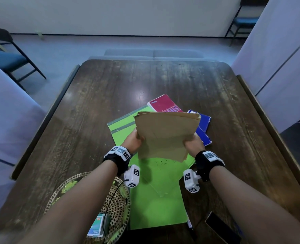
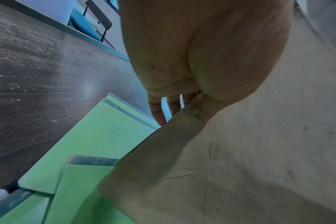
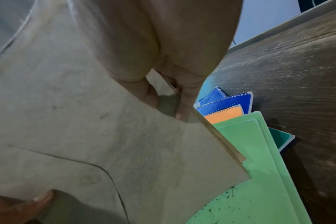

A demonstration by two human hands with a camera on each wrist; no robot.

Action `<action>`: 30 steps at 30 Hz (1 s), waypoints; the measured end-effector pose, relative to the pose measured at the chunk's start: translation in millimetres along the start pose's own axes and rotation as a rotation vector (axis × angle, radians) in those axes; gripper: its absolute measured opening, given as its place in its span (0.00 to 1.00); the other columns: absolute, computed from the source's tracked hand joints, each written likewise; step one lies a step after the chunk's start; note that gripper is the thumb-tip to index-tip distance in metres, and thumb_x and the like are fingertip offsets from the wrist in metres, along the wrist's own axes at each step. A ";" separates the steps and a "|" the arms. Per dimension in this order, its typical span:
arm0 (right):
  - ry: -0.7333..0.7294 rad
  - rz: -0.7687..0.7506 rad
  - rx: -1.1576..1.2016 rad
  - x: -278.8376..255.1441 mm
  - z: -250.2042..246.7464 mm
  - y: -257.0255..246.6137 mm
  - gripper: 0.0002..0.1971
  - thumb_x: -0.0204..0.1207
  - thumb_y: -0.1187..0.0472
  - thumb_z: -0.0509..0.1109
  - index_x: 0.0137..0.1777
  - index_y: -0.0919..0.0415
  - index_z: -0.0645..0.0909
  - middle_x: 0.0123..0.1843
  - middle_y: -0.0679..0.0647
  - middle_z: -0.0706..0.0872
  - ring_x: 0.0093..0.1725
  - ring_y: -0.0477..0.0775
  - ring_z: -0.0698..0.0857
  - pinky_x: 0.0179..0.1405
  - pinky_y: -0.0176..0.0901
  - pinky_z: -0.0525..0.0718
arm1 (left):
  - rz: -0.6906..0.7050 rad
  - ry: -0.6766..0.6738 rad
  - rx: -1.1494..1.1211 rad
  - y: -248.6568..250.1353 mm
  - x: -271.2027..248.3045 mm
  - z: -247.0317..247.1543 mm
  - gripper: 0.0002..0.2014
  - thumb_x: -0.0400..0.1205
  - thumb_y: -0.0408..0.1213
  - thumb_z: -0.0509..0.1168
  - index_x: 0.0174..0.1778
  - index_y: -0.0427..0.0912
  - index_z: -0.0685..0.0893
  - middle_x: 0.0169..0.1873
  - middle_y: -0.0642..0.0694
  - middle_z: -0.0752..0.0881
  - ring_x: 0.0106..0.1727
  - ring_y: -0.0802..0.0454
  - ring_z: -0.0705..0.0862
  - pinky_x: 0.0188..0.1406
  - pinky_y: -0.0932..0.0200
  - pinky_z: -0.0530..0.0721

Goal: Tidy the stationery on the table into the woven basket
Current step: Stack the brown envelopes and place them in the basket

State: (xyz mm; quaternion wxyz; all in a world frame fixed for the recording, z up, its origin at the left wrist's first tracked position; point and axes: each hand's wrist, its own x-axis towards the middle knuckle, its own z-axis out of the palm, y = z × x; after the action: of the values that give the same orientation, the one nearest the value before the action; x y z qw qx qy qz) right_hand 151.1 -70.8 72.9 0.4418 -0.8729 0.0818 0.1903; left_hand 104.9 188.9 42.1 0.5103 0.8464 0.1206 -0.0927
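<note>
Both hands hold a stack of brown envelopes (image 1: 165, 134) tilted up above the table. My left hand (image 1: 134, 140) grips its left edge, thumb on the near face (image 2: 207, 112). My right hand (image 1: 193, 142) pinches the right edge (image 3: 163, 103). Under it lie green folders (image 1: 156, 199) (image 2: 82, 151) (image 3: 259, 189), a red notebook (image 1: 165, 103), and blue spiral notebooks (image 1: 204, 127) (image 3: 228, 101) with an orange one (image 3: 224, 116). The woven basket (image 1: 114, 205) sits at the near left, partly hidden by my left forearm, with a small green-and-white box (image 1: 97, 226) inside.
A dark phone (image 1: 221, 228) and a pen (image 1: 189, 224) lie near the table's front right edge. A teal booklet (image 3: 282, 139) pokes out beneath the green folders. Folding chairs (image 1: 8, 55) stand on the floor at far left and far right.
</note>
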 end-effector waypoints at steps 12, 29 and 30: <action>-0.078 -0.145 0.146 -56.9 93.4 -56.2 0.22 0.76 0.66 0.68 0.70 0.58 0.76 0.61 0.55 0.87 0.59 0.58 0.86 0.64 0.55 0.84 | -0.016 0.296 -0.038 -44.1 -65.3 -105.9 0.19 0.84 0.35 0.64 0.71 0.51 0.74 0.64 0.46 0.85 0.65 0.47 0.83 0.70 0.44 0.78; -0.286 -0.091 0.073 -96.9 276.6 -35.9 0.25 0.61 0.52 0.66 0.60 0.54 0.83 0.53 0.54 0.91 0.53 0.59 0.90 0.56 0.62 0.88 | -0.372 0.327 0.101 -229.4 -140.4 -174.7 0.14 0.73 0.40 0.65 0.55 0.53 0.81 0.54 0.45 0.90 0.55 0.44 0.88 0.57 0.47 0.86; -0.273 -0.081 0.065 -87.5 282.4 -27.7 0.26 0.61 0.53 0.66 0.62 0.53 0.83 0.54 0.54 0.91 0.53 0.60 0.90 0.56 0.62 0.88 | -0.368 0.344 0.131 -210.8 -144.7 -173.2 0.13 0.76 0.37 0.65 0.56 0.50 0.82 0.55 0.44 0.90 0.55 0.44 0.88 0.55 0.51 0.84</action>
State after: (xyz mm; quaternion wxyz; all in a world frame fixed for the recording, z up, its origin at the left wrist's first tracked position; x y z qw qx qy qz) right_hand 6.3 170.1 -22.9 0.4842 -0.8266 -0.0082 0.2866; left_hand -90.3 421.4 -14.8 0.4012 0.8447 0.3512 -0.0463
